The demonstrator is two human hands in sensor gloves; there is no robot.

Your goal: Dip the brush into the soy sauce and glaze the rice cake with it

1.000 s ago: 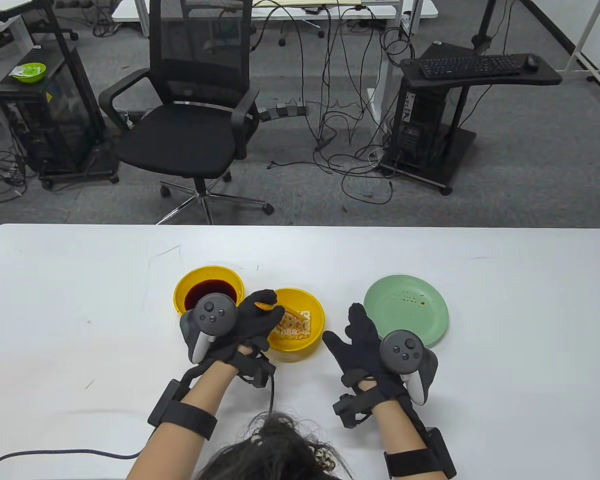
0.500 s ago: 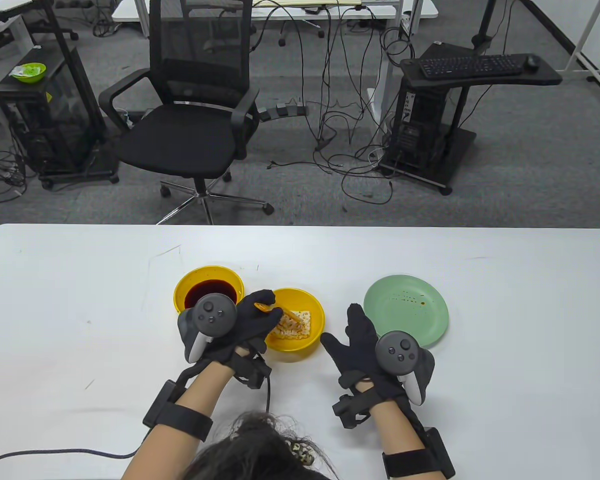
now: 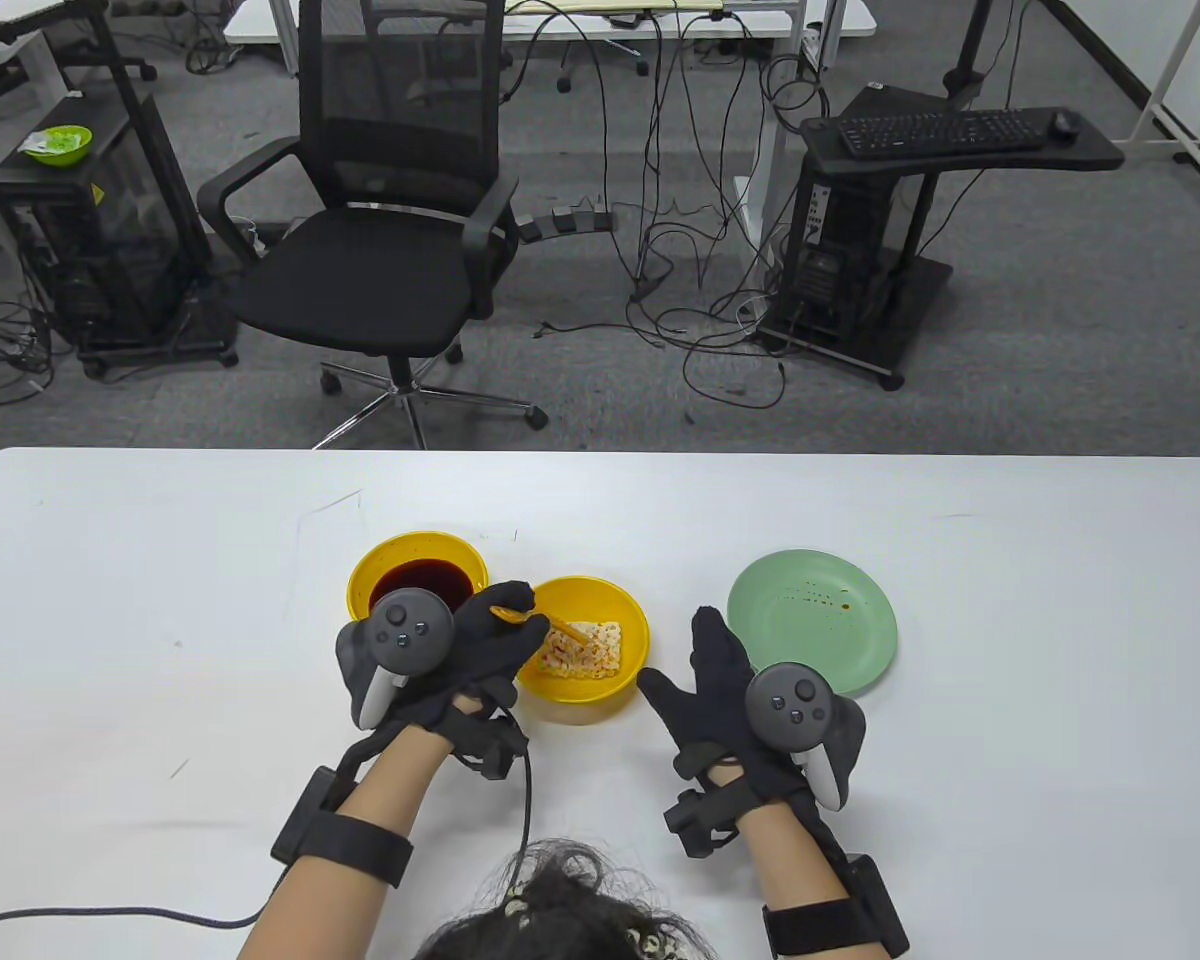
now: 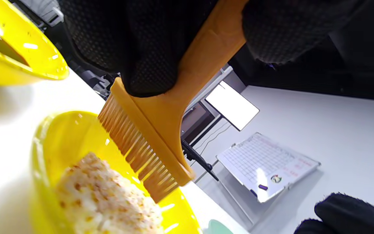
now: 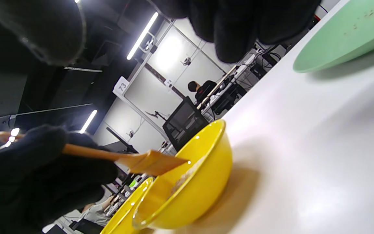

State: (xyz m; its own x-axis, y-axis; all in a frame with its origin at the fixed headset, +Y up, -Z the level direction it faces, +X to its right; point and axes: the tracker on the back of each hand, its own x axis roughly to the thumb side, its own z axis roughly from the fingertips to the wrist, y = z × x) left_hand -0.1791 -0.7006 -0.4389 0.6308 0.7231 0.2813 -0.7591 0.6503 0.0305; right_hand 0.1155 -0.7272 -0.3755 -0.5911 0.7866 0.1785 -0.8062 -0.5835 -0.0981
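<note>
My left hand [image 3: 495, 640] grips the handle of an orange brush [image 3: 550, 624]. In the left wrist view the brush [image 4: 148, 143] is tilted, its bristles just above the rice cake [image 4: 105, 198]. The rice cake [image 3: 582, 652] lies in a yellow bowl [image 3: 628, 612] at the table's middle. A second yellow bowl [image 3: 400, 552] with dark soy sauce [image 3: 425, 582] stands just left of it, partly behind my left hand. My right hand [image 3: 705, 665] lies spread and empty on the table right of the rice cake bowl. The right wrist view shows the brush [image 5: 148, 162] over the bowl [image 5: 203, 182].
A green plate [image 3: 840, 580] with small sauce drops sits right of the bowls, just beyond my right hand, and shows in the right wrist view [image 5: 339, 42]. A cable [image 3: 110, 912] runs from my left wrist across the near table. An office chair [image 3: 370, 270] stands beyond the table's far edge.
My left hand has drawn back to the left with the brush, pulling the bristles off the rice cake toward the bowl's left side. My right hand has shifted slightly left.
</note>
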